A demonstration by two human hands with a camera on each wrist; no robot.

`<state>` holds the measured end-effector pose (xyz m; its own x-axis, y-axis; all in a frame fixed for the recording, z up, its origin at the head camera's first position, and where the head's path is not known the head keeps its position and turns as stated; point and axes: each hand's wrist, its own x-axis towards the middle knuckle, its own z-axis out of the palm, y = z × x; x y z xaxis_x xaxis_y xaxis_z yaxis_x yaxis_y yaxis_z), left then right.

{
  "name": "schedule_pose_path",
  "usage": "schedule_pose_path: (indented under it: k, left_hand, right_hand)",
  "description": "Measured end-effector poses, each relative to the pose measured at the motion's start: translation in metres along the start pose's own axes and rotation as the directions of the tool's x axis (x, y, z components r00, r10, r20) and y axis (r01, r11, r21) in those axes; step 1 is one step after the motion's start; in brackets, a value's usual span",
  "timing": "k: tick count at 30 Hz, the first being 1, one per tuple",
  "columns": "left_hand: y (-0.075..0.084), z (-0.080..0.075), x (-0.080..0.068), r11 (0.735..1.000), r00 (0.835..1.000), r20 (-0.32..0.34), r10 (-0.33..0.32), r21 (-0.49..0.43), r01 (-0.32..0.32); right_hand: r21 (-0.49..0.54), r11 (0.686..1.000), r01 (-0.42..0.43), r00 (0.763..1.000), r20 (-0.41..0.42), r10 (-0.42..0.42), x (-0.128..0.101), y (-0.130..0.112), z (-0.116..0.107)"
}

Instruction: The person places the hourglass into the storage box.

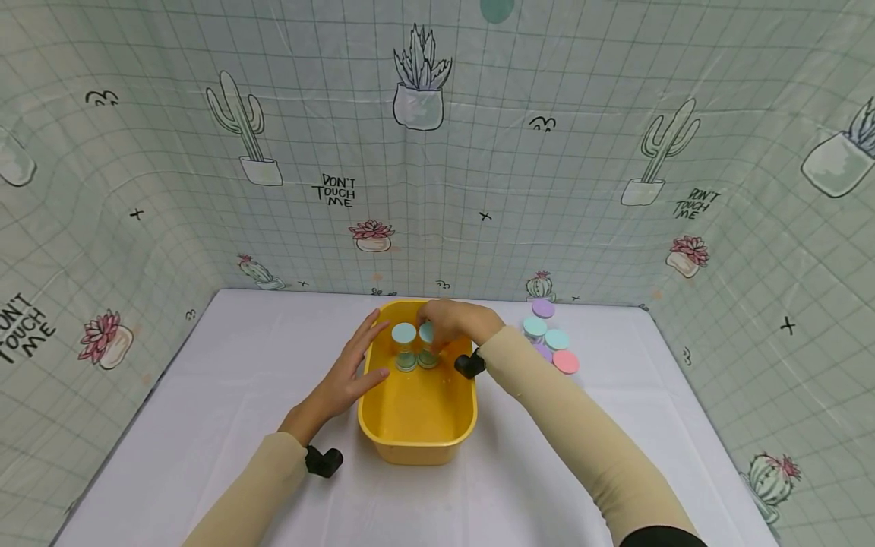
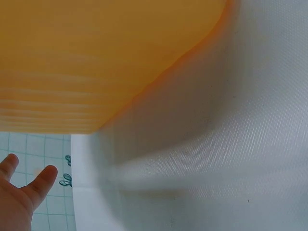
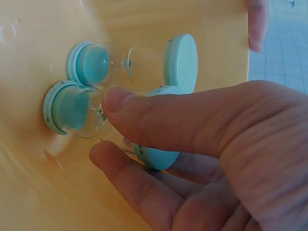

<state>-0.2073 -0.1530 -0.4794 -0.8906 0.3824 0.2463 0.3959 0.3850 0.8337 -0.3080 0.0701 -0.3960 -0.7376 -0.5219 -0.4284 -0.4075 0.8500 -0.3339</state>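
Inside a yellow plastic bin [image 1: 418,410], two sand timers with mint end caps stand upright side by side. Their green sand lies in the lower bulbs. My right hand [image 1: 454,323] reaches over the bin's right side and pinches the right-hand sand timer [image 3: 70,108] between thumb and fingers, around its clear glass. The left-hand sand timer [image 3: 180,62] stands close beside it, its base against the other's. At the bin's left rim is my left hand [image 1: 349,372], with fingers extended and spread along the edge.
To the right of the bin, a cluster of several more sand timers with mint, purple and pink caps [image 1: 565,362] stands on the white-covered table [image 1: 225,425], partly behind my right forearm. A grid-patterned cloth [image 1: 478,175] with plant drawings encloses the back and sides.
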Motion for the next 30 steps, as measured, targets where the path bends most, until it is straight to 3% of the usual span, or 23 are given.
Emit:
schedule_pose_path:
  k: [21,26,30]
  left_hand:
    - [0.002,-0.001,0.001,1.000,1.000,0.005,0.005,0.002,-0.005]
    - [0.001,0.000,0.001,1.000,1.000,0.002,-0.003,-0.003,0.003]
    - [0.000,0.001,0.001,1.000,1.000,0.001,-0.005,0.004,0.005]
  right_hand:
    - [0.005,0.999,0.033,0.999,0.006,-0.033,-0.011,-0.001,-0.012]
    - [0.014,0.996,0.084,0.996,-0.027,-0.084,-0.019,0.002,-0.024]
    - [0.051,0.987,0.150,0.984,-0.099,-0.145,-0.029,0.013,-0.036]
